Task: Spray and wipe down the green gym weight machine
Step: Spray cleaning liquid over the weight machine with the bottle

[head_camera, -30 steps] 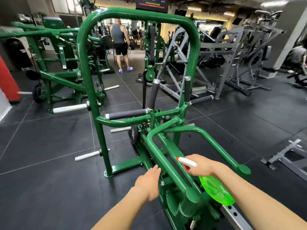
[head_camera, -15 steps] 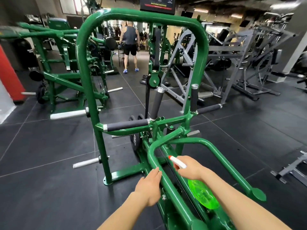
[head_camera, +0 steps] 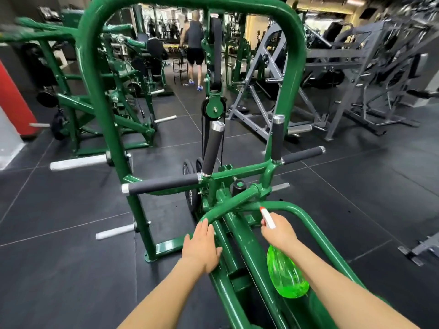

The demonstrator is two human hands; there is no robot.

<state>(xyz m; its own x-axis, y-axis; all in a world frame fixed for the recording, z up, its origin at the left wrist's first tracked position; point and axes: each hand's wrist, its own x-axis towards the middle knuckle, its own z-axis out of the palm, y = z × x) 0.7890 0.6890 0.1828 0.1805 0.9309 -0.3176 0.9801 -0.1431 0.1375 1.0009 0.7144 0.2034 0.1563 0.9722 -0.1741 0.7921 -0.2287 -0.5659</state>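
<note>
My right grip (head_camera: 278, 230) clasps the neck of a spray bottle (head_camera: 286, 274). The bottle is clear green plastic; I cannot tell its fill level. Its white nozzle (head_camera: 267, 217) points at the curved tube of the green machine (head_camera: 240, 203) directly ahead. My left grip (head_camera: 202, 245) is released, flat fingers resting on the same tube's bend. The floor (head_camera: 59, 233) is dark rubber tile. Grey racks (head_camera: 344, 74) stand right; a person (head_camera: 194, 43) stands far back.
</note>
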